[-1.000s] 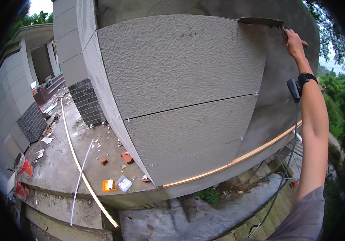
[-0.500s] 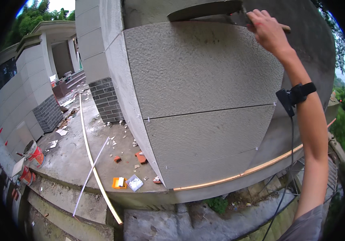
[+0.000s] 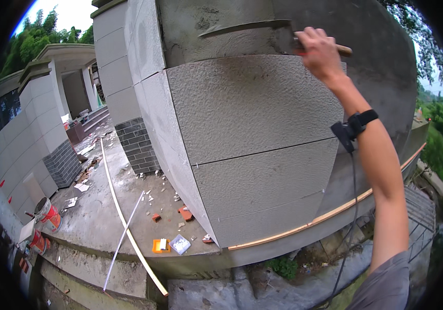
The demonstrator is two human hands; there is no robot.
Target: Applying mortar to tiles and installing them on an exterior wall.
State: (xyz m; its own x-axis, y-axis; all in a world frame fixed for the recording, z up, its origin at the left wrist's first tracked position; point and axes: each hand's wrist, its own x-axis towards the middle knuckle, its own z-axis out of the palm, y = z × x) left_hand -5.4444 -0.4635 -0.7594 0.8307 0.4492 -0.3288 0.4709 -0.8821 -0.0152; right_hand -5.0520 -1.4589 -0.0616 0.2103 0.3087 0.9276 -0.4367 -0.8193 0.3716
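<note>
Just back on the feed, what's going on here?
The person's right hand grips a trowel by its wooden handle, up at the grey wall just above the upper textured panel. A second panel sits below it, with a wooden strip along its bottom edge. The left hand is out of view.

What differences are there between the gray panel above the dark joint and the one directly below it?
The upper panel looks taller than the lower panel. Dark marks show near the upper panel's top edge; the lower panel looks plainer. The right hand overlaps the upper panel in view, not the lower panel. Both are gray and rough-textured.
</note>
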